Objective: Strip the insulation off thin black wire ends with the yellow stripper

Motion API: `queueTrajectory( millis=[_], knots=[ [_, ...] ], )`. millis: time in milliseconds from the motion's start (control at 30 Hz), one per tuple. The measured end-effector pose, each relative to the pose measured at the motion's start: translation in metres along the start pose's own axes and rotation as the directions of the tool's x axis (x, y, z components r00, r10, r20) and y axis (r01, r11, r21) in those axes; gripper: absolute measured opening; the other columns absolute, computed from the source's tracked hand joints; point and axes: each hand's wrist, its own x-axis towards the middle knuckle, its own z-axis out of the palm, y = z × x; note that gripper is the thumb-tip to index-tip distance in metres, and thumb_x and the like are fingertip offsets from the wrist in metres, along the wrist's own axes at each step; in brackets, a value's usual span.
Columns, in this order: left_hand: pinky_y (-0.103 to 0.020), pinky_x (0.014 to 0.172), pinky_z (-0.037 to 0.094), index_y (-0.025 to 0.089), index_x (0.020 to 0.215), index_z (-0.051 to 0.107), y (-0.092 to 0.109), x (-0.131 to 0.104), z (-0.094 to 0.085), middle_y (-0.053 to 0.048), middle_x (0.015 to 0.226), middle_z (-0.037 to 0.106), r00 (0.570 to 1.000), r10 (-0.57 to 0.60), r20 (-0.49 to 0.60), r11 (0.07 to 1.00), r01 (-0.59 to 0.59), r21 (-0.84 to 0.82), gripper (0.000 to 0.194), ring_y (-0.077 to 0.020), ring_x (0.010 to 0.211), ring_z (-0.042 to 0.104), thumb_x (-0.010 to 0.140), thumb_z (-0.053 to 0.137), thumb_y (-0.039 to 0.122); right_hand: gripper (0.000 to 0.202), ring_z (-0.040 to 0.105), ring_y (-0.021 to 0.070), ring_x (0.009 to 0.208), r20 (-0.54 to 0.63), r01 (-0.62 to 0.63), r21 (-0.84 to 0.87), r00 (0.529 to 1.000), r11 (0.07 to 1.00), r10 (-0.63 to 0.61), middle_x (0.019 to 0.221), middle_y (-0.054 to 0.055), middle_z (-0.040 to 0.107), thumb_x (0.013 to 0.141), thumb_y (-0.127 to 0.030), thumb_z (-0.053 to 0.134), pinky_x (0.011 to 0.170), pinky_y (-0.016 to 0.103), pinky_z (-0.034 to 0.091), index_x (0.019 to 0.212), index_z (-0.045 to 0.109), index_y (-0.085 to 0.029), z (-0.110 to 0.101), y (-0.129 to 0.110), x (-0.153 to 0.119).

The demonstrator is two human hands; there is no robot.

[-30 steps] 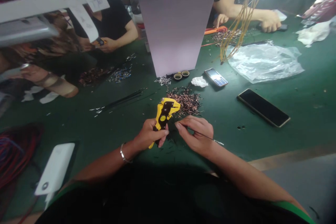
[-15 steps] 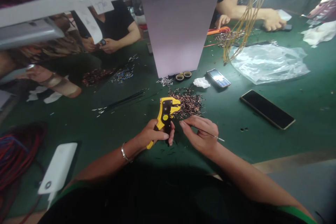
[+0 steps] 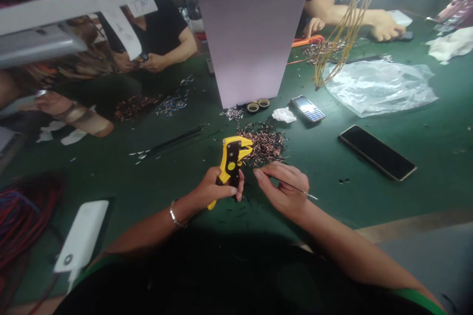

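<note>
My left hand (image 3: 220, 187) is wrapped round the handles of a yellow and black wire stripper (image 3: 232, 162), its jaws pointing right. Pinched in my right hand (image 3: 284, 188) is a thin dark wire (image 3: 300, 190) with a pale end sticking out to the right. A gap separates my right fingertips from the tool. Behind both hands lies a heap of short copper and black scraps (image 3: 266, 142) on the green table (image 3: 177, 236). A bundle of black wires (image 3: 173, 140) rests to the left.
A dark phone (image 3: 377, 152), keypad phone (image 3: 308, 109), clear plastic bag (image 3: 380, 88) and white tissue (image 3: 284, 115) lie at the right. A purple-grey post (image 3: 254, 49) stands ahead. A white power bank (image 3: 82, 236) and red cables (image 3: 25, 226) are left. Other people's hands appear beyond.
The wire stripper in my left hand has shifted and turned slightly to the left. My right hand has barely moved, still pinching the wire.
</note>
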Motion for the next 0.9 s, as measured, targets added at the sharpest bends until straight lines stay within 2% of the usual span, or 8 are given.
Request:
queueTrajectory(
  millis=[200,333,500,600,700,733,833,900],
  knots=[
    [-0.027,0.055,0.053,0.012,0.083,0.061,0.005,-0.002,0.006,-0.001,0.062,0.065,0.997,0.005,-0.082,0.985,0.009,0.172,0.021,-0.0126,0.052,0.061,0.074,0.075,0.025,0.017,0.062,0.0132,0.050,0.021,-0.013,-0.007,1.000,1.000,0.013,0.057,-0.001,0.067,0.087,-0.010,0.063,0.048,0.026,0.050,0.074,0.066,-0.021,0.000,-0.001,0.000],
    [-0.020,0.043,0.044,0.014,0.076,0.058,0.003,-0.003,0.009,0.003,0.049,0.059,0.982,-0.014,-0.186,0.953,0.069,0.294,0.021,-0.0083,0.039,0.053,0.073,0.075,0.026,0.017,0.062,0.0131,0.050,0.016,-0.011,-0.001,1.000,1.000,0.011,0.057,-0.001,0.067,0.087,-0.010,0.063,0.049,0.026,0.051,0.075,0.065,-0.021,0.001,-0.003,0.000],
    [-0.019,0.037,0.040,0.014,0.072,0.056,-0.003,0.002,0.007,0.004,0.046,0.057,0.963,-0.020,-0.268,0.954,0.099,0.282,0.022,-0.0073,0.034,0.049,0.069,0.075,0.024,0.017,0.061,0.0127,0.050,0.009,-0.020,0.056,1.000,0.998,0.020,0.058,0.000,0.066,0.086,-0.008,0.064,0.049,0.025,0.050,0.074,0.065,-0.020,0.003,0.000,0.000],
    [-0.022,0.038,0.043,0.013,0.077,0.058,-0.002,0.003,0.007,0.002,0.049,0.059,0.975,-0.047,-0.218,0.986,0.080,0.143,0.019,-0.0097,0.037,0.052,0.072,0.073,0.024,0.017,0.059,0.0119,0.049,-0.004,-0.106,0.063,0.994,0.992,0.106,0.057,0.000,0.066,0.085,-0.010,0.066,0.048,0.025,0.048,0.071,0.066,-0.019,0.003,0.003,0.000],
    [-0.029,0.049,0.051,0.011,0.087,0.061,0.002,0.003,0.006,0.001,0.057,0.061,0.996,-0.039,-0.084,0.998,0.036,-0.045,0.023,-0.0127,0.046,0.057,0.071,0.074,0.021,0.018,0.056,0.0106,0.046,-0.013,-0.256,0.075,0.966,0.964,0.258,0.055,-0.001,0.064,0.085,-0.014,0.067,0.047,0.025,0.046,0.068,0.067,-0.018,0.002,0.005,0.000],
    [-0.030,0.051,0.053,0.011,0.090,0.062,0.003,0.002,0.006,-0.001,0.061,0.063,0.998,-0.034,-0.043,0.996,0.030,-0.081,0.025,-0.0139,0.049,0.059,0.071,0.074,0.020,0.018,0.055,0.0104,0.045,-0.010,-0.295,0.088,0.955,0.952,0.297,0.054,-0.001,0.064,0.085,-0.015,0.067,0.046,0.025,0.046,0.067,0.068,-0.018,0.002,0.005,0.000],
    [-0.035,0.064,0.056,0.010,0.099,0.063,0.008,0.002,0.003,-0.005,0.073,0.066,1.000,0.000,-0.011,0.989,-0.001,-0.146,0.030,-0.0175,0.063,0.064,0.071,0.071,0.017,0.019,0.055,0.0105,0.045,-0.001,-0.362,0.131,0.931,0.923,0.366,0.054,-0.001,0.064,0.085,-0.020,0.066,0.046,0.025,0.046,0.066,0.068,-0.018,0.002,0.006,-0.001],
    [-0.037,0.065,0.055,0.009,0.101,0.063,0.009,0.002,0.002,-0.007,0.076,0.067,0.999,0.019,0.026,0.983,-0.014,-0.182,0.032,-0.0189,0.065,0.065,0.071,0.070,0.018,0.019,0.055,0.0107,0.046,-0.003,-0.394,0.126,0.918,0.910,0.397,0.054,-0.001,0.063,0.085,-0.022,0.067,0.046,0.025,0.046,0.066,0.068,-0.019,0.002,0.006,-0.002]
  ],
)
